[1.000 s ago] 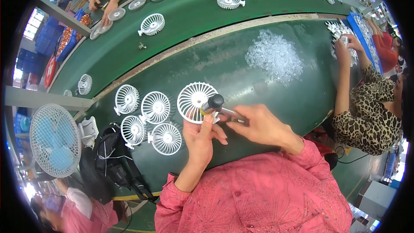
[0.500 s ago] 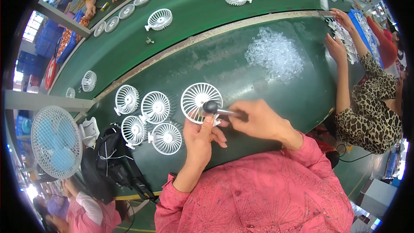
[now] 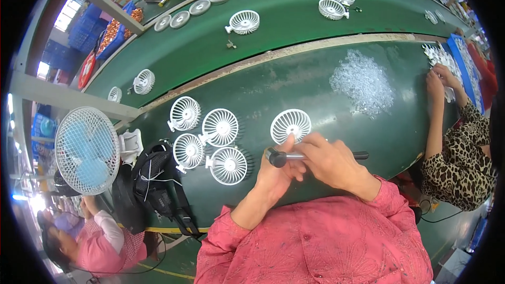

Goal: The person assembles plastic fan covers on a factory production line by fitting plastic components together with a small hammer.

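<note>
My left hand [image 3: 271,179] is closed at the near edge of a round white fan cage [image 3: 300,121], its thumb against the rim. The cage's slatted bowl faces up. My right hand [image 3: 336,162] grips a small hammer [image 3: 360,155] lying level in front of the cage. Its dark round head [image 3: 276,158] sits above my left palm, and its black handle end sticks out to the right. The right fingertips meet near the cage's lower edge, where the hands hide part of it. Several similar white fan cages [image 3: 220,128] lie to the left.
A heap of small clear plastic pieces [image 3: 363,83] lies at the right. Beyond a raised ledge, a green conveyor belt [image 3: 284,31] carries more cages. On the left are a black backpack [image 3: 158,179] and an electric fan [image 3: 87,150]. A co-worker's hands [image 3: 442,76] handle white parts at right.
The view has swung left, so the scene appears further right. The hammer has turned, its head now left of the cage's near edge instead of over it. The co-worker's hands have come together.
</note>
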